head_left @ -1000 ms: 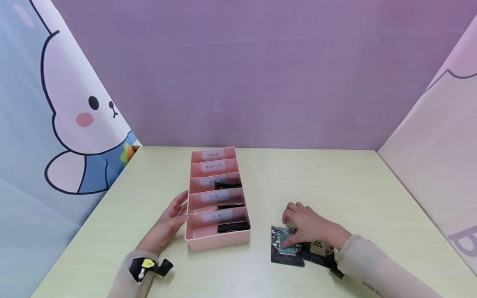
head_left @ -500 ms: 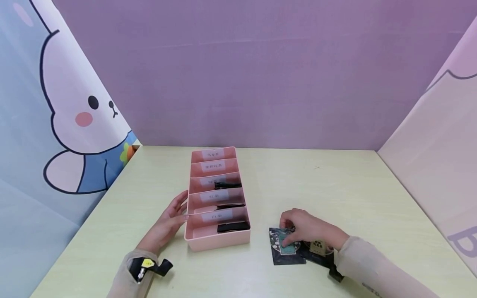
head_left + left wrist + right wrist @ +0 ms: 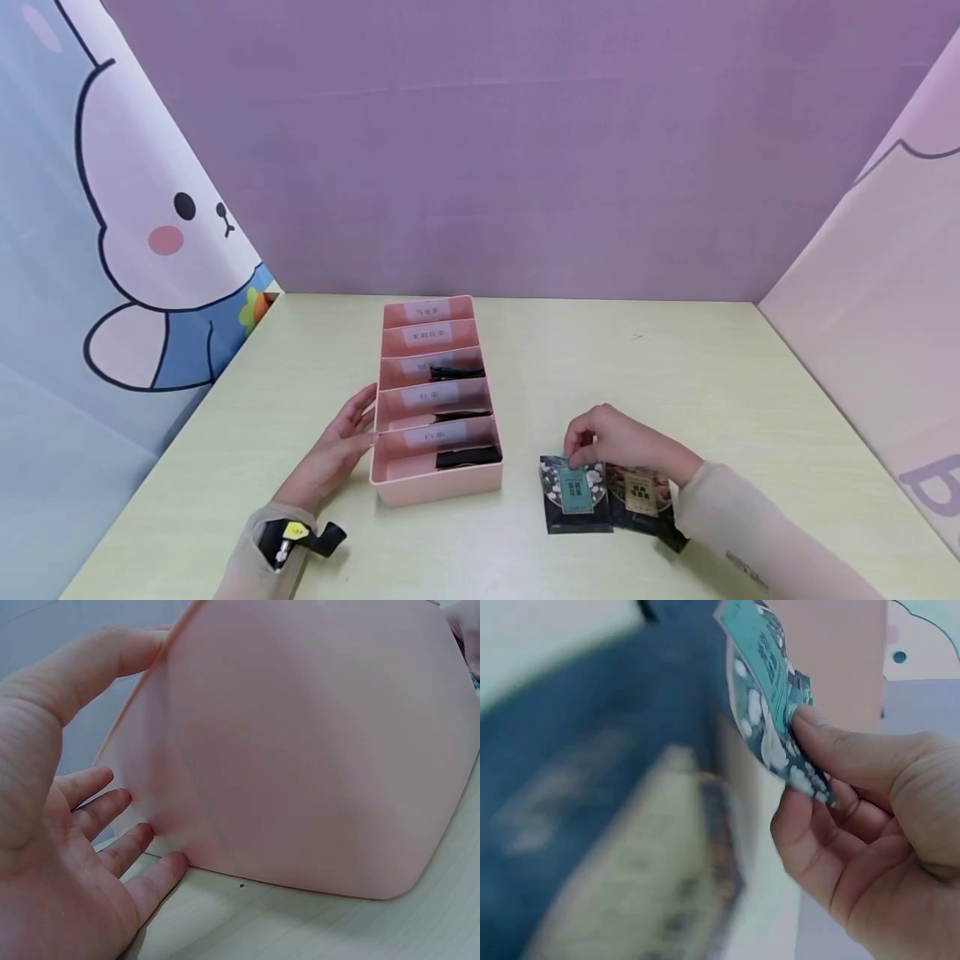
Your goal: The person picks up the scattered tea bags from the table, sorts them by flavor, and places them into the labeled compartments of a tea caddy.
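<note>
In the head view, a pink divided box point(image 3: 438, 485) stands left of the middle of the table. My left hand point(image 3: 333, 450) rests against its left wall, fingers fairly straight. The left wrist view has those fingertips point(image 3: 176, 862) on the outer wall and the thumb over the rim. Right of the box, my right hand point(image 3: 618, 442) pinches the top edge of a black tea sachet with a teal label point(image 3: 576, 492). From the right wrist, this sachet point(image 3: 769, 697) looks tilted and bent between thumb and fingers. A second tea sachet, with a gold label point(image 3: 640, 493), lies beside it under the right wrist.
Labelled dividers split the box into several compartments; black sachets point(image 3: 468, 457) lie in the three nearer ones. A purple backdrop point(image 3: 525, 167) rises behind the pale table point(image 3: 600, 358), with printed cloths at both sides. The gold-labelled sachet looms blurred near the right wrist camera.
My right thumb has moved from the teal label up to the sachet's top edge, uncovering the label. The sachet has turned and shifted slightly. The left hand and box stay put.
</note>
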The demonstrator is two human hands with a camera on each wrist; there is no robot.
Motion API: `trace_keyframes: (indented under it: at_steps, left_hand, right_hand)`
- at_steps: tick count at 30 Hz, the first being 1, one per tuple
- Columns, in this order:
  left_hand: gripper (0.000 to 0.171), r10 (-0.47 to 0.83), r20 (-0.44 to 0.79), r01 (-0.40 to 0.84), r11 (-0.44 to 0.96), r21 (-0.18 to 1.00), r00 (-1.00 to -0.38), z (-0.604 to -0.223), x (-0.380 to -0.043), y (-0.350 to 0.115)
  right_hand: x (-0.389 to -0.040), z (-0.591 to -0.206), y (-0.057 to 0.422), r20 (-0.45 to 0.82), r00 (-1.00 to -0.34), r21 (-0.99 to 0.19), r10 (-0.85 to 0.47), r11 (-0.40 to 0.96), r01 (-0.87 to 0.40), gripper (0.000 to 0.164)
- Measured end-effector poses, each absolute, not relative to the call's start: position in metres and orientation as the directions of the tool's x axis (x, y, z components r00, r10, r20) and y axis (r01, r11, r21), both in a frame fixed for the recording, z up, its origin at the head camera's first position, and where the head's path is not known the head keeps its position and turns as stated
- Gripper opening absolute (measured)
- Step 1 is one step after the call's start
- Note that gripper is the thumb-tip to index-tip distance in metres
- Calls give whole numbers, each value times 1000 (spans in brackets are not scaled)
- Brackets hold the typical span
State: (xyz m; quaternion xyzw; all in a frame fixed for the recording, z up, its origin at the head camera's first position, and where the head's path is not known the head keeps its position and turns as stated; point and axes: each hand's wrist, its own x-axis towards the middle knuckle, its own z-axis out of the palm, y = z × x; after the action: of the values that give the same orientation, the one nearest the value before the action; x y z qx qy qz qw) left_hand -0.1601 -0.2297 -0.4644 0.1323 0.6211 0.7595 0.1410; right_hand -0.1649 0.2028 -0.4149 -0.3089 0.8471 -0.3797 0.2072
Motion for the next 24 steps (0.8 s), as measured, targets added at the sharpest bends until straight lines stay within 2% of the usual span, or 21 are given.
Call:
trace_keyframes:
  at_steps: [8, 24]
  left_hand:
    - [80, 389, 44, -34, -190, 981, -920, -465, -160, -231]
    - [81, 372, 8, -62, -176, 982, -928, -467, -161, -232]
  right_hand:
    - [-180, -391, 203, -21, -711, -754, -702, 478, -450, 5]
    - [-204, -351, 192, 5, -733, -678, -680, 537, -502, 8]
